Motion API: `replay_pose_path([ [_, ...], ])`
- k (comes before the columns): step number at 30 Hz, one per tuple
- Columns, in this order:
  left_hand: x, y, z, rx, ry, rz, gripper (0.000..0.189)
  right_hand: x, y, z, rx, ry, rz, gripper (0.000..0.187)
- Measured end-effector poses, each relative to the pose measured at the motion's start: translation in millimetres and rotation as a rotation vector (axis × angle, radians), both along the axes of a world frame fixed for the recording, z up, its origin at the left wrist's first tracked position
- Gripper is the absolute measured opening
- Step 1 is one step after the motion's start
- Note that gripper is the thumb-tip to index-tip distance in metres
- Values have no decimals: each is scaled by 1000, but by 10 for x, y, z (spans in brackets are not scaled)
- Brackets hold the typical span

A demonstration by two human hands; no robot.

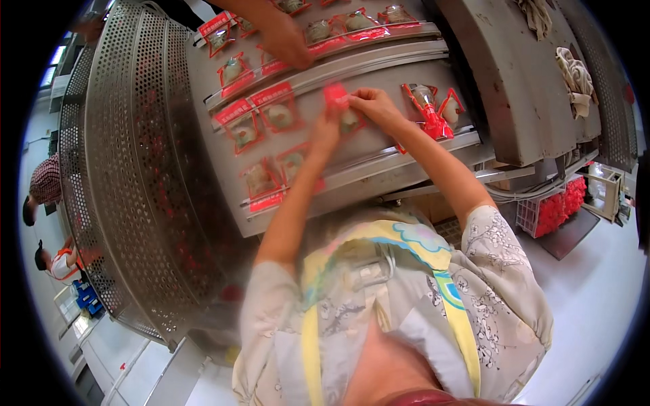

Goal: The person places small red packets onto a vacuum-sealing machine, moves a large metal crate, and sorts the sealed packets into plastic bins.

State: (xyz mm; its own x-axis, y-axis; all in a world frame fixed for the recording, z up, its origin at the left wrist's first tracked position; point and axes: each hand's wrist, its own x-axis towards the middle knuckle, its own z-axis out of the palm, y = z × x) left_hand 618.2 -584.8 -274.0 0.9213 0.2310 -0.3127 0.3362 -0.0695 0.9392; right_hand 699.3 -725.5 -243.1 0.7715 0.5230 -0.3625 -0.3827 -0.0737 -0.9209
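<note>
Before me is a steel sealing surface with metal bars, where filled plastic food pouches with red printed headers lie in rows. Both my hands are at one blurred pouch: my left hand is by its red header, and my right hand pinches the header's right edge. Two more pouches rest left of my hands, and others lie along the near bar. A small pile of pouches sits to the right of my right hand. What the pouches contain cannot be told exactly.
Another person's hand reaches over the far row of pouches. A perforated metal conveyor curves along the left. At right stand a steel housing with crumpled cloths and a crate of red packets. More people are at far left.
</note>
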Motion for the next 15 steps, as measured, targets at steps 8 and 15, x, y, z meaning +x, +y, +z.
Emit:
replay_pose_path([
  [8, 98, -5, 277, 283, -29, 279, 34, 176, 90, -99, -1, 48, -118, 26],
  [15, 14, 110, -391, -48, 26, 380, 30, 314, 286, -160, -692, -185, 131, 27],
])
